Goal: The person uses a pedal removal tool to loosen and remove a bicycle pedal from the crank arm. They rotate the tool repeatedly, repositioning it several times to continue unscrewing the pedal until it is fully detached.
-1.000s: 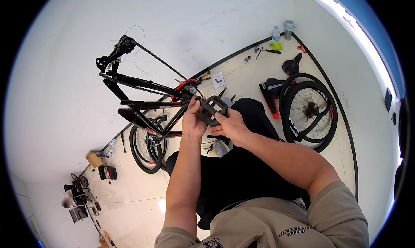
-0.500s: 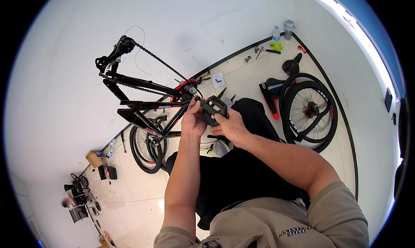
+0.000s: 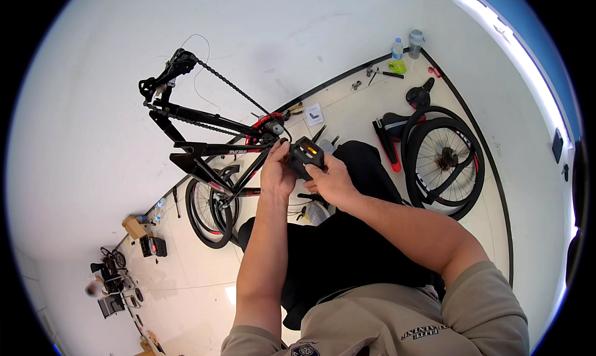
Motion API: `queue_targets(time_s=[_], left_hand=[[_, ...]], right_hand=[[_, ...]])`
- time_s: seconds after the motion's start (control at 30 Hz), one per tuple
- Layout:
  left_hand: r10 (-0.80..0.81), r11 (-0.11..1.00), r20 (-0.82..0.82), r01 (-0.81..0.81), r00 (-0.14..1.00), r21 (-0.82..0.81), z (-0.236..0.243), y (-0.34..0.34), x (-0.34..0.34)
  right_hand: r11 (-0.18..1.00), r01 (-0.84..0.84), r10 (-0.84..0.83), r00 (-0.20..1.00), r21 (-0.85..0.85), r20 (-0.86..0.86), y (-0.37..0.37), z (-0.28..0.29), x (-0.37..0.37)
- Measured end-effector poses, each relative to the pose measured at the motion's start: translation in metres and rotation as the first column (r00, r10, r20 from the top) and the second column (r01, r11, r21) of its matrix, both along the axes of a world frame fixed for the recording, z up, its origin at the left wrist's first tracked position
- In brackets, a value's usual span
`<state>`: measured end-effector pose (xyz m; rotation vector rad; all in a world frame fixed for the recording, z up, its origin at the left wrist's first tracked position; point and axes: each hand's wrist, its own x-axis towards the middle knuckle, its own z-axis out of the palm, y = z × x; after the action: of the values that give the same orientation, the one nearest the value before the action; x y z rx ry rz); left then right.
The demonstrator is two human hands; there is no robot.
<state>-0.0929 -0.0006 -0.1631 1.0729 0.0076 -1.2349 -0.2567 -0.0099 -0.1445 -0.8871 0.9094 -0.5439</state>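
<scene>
Far left, a carton (image 3: 133, 227) and a toolbox (image 3: 153, 247) sit on the floor, well apart from the action. Then comes the black bike frame (image 3: 205, 149), chain (image 3: 230, 86) strung along it, with a wheel (image 3: 214, 244) below. I can't tell what props the frame up, so my worry is that a hard push could tip it.

Next, the red chainring (image 3: 253, 132), and just right of it the left hand (image 3: 277, 175). Its grip is pinched together by the pedal's inner end, next to the crank, but the fingers hide exactly what they're on. The black pedal (image 3: 300, 163) is between the two hands, orange reflector (image 3: 310, 149) facing up. I can't see the threads; if the axle meets the crank at a tilt, I reckon forcing it could chew them up.

The right hand (image 3: 335, 179) has its grip closed on the pedal's outer edge, thumb on top. Looks like mostly fingertips to me, so a slip could drop the pedal onto the tiles.

Further right: a saddle (image 3: 394, 120) and a couple of wheels (image 3: 412, 163), well clear of both hands.
</scene>
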Motion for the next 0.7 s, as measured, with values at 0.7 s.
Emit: queue_targets(time_s=[0.7], left_hand=[[-0.041, 0.999, 0.274, 0.031, 0.961, 0.041, 0.003, 0.024, -0.012]], right_hand=[[0.926, 0.047, -0.145, 0.96, 0.375, 0.238, -0.008, 0.0, -0.001]])
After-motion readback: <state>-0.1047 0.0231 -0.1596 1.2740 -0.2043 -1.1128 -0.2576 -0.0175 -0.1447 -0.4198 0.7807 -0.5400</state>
